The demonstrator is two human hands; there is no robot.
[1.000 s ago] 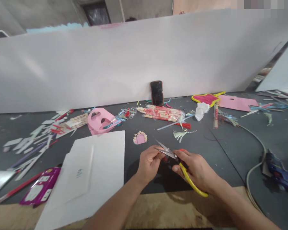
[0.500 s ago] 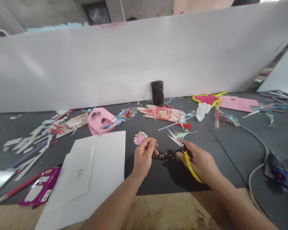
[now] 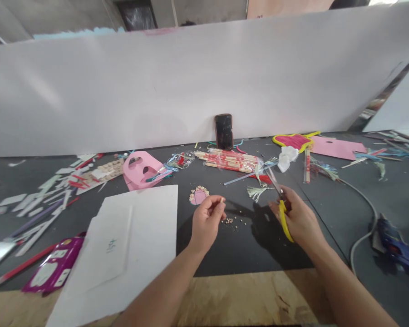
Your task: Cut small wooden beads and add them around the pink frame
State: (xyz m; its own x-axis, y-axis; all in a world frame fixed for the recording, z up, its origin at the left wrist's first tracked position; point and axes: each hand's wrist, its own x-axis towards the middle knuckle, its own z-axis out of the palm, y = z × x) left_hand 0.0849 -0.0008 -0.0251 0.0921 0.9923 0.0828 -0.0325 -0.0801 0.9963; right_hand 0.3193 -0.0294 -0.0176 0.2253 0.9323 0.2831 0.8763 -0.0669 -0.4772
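Observation:
My left hand [image 3: 207, 221] hovers over the dark table with thumb and fingers pinched on a tiny pale bit. Just right of it lies a scatter of small pale cut pieces [image 3: 232, 221]. Beyond the fingertips sits a small pink shape edged with pale beads [image 3: 199, 195]. My right hand [image 3: 298, 217] is closed round the yellow-handled scissors [image 3: 282, 204], blades pointing up and away towards a pale green tassel [image 3: 256, 192]. The two hands are well apart.
A white sheet [image 3: 136, 236] lies to the left, with a purple packet [image 3: 51, 271] beside it. Behind are a pink card mask [image 3: 140, 169], bundled sticks [image 3: 229, 160], a phone [image 3: 224, 131] leaning on the white board, and at the right a cable [image 3: 362, 236] and blue glue gun [image 3: 396, 247].
The hands were together at the scissors' blades; they have parted. My right hand swung the scissors right and away, and small cut pieces now lie on the table.

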